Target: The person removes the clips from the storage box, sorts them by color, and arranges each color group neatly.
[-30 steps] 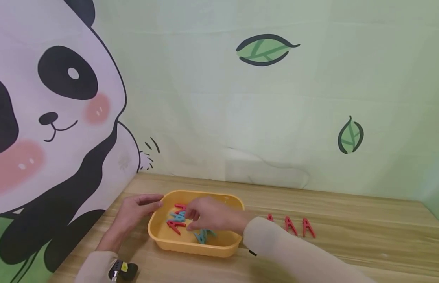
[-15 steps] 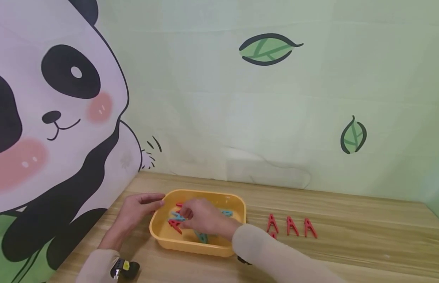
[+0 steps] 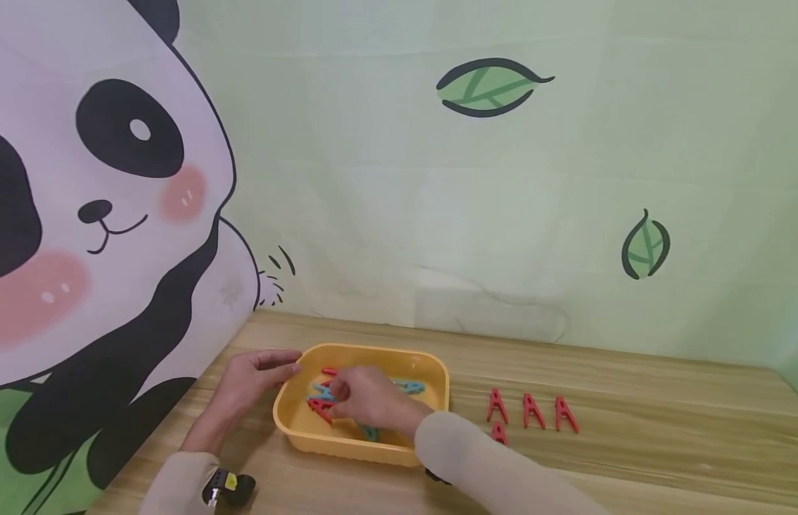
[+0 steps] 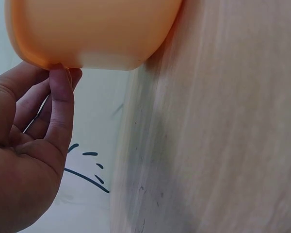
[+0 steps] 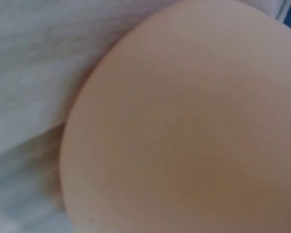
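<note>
Fingertips of my left hand (image 3: 244, 386) touch the left rim of a yellow plastic basin (image 3: 354, 447); in the left wrist view the thumb and nearby fingers of that hand (image 4: 34, 126) reach the basin's edge (image 4: 102, 39). My right hand (image 3: 367, 397) is down inside the basin, fingers bent, thumb at a red clothespin (image 3: 319, 409). Whether it grips this clothespin is hidden. Blue clothespins (image 3: 412, 387) and another red one (image 3: 329, 371) lie in the basin, partly covered by the hand. A blurred, rounded surface fills most of the right wrist view.
Right of the basin, red clothespins (image 3: 532, 411) stand in a row on the wooden table (image 3: 631, 458), with one more red clothespin (image 3: 498, 433) in front, partly behind the right sleeve (image 3: 489, 458). A panda-printed cloth (image 3: 129, 214) and a pale green backdrop (image 3: 373, 250) border the table.
The right hand has shifted slightly left and down inside the basin, toward the red clothespin. Its sleeve uncovers the clothespin in front of the row. The left hand stays at the rim.
</note>
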Demonstrator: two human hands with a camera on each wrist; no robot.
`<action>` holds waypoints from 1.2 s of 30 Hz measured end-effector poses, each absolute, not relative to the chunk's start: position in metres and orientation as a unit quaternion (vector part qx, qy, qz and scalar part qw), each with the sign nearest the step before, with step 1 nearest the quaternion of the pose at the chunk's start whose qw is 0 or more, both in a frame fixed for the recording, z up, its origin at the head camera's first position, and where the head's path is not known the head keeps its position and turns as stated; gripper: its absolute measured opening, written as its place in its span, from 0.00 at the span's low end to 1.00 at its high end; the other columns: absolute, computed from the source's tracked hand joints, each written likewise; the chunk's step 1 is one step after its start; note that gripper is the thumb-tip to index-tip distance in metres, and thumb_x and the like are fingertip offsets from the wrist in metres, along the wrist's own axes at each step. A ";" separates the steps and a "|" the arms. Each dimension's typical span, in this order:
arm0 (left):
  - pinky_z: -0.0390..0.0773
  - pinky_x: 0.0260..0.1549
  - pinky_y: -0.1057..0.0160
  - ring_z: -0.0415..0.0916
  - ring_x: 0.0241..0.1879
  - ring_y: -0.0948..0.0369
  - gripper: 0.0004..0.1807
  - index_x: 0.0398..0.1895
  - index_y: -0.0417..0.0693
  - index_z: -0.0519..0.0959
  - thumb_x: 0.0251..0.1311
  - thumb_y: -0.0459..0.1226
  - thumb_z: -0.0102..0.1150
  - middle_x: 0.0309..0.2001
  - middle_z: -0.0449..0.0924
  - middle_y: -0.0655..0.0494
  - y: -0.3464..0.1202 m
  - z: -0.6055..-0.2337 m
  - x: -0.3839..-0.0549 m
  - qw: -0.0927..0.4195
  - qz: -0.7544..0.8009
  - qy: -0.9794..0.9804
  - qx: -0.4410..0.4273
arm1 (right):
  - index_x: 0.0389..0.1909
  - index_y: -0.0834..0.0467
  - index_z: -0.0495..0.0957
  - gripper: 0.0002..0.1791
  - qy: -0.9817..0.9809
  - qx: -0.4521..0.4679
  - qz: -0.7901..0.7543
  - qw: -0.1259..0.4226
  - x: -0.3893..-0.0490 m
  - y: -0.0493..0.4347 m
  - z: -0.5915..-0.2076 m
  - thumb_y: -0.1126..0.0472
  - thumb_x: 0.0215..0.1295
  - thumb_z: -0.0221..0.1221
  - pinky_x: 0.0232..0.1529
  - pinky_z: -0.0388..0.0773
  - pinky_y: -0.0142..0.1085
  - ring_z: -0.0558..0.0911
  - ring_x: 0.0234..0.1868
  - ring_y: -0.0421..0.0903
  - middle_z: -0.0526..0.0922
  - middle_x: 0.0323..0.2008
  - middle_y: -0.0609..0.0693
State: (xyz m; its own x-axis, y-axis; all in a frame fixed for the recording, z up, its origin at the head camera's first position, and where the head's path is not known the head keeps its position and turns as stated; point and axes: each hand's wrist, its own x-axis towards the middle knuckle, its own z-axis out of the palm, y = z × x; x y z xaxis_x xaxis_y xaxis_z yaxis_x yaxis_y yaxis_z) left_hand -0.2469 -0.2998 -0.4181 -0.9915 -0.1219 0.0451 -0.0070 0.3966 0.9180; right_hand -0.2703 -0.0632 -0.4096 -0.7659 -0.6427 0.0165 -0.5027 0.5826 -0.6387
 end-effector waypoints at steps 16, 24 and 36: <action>0.83 0.47 0.68 0.83 0.56 0.51 0.21 0.59 0.39 0.86 0.69 0.43 0.72 0.57 0.87 0.46 -0.302 -0.419 -0.245 0.048 -0.540 -0.839 0.051 | 0.38 0.58 0.87 0.10 0.899 -0.354 -0.249 0.061 -0.266 -0.078 -0.418 0.57 0.64 0.75 0.45 0.78 0.29 0.77 0.33 0.39 0.85 0.31 0.43; 0.83 0.49 0.66 0.83 0.57 0.51 0.21 0.59 0.40 0.86 0.69 0.43 0.72 0.57 0.87 0.46 -0.299 -0.418 -0.248 0.047 -0.542 -0.838 0.048 | 0.35 0.57 0.86 0.08 0.893 -0.333 -0.285 0.104 -0.268 -0.070 -0.412 0.59 0.63 0.75 0.39 0.75 0.28 0.76 0.32 0.39 0.80 0.27 0.41; 0.83 0.47 0.69 0.84 0.57 0.51 0.21 0.59 0.39 0.86 0.69 0.42 0.72 0.57 0.87 0.46 -0.300 -0.419 -0.247 0.048 -0.549 -0.833 0.044 | 0.40 0.58 0.88 0.08 0.868 -0.340 -0.342 0.120 -0.266 -0.051 -0.396 0.61 0.65 0.75 0.42 0.80 0.29 0.79 0.35 0.38 0.85 0.34 0.43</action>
State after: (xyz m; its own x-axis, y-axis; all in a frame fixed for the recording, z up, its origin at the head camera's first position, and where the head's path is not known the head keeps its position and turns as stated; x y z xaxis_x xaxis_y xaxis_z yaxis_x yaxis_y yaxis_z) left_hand -0.2474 -0.2997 -0.4188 -0.9915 -0.1258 0.0325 -0.0198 0.3934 0.9192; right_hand -0.2661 -0.0512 -0.3963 -0.7401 -0.6721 0.0233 -0.5076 0.5355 -0.6750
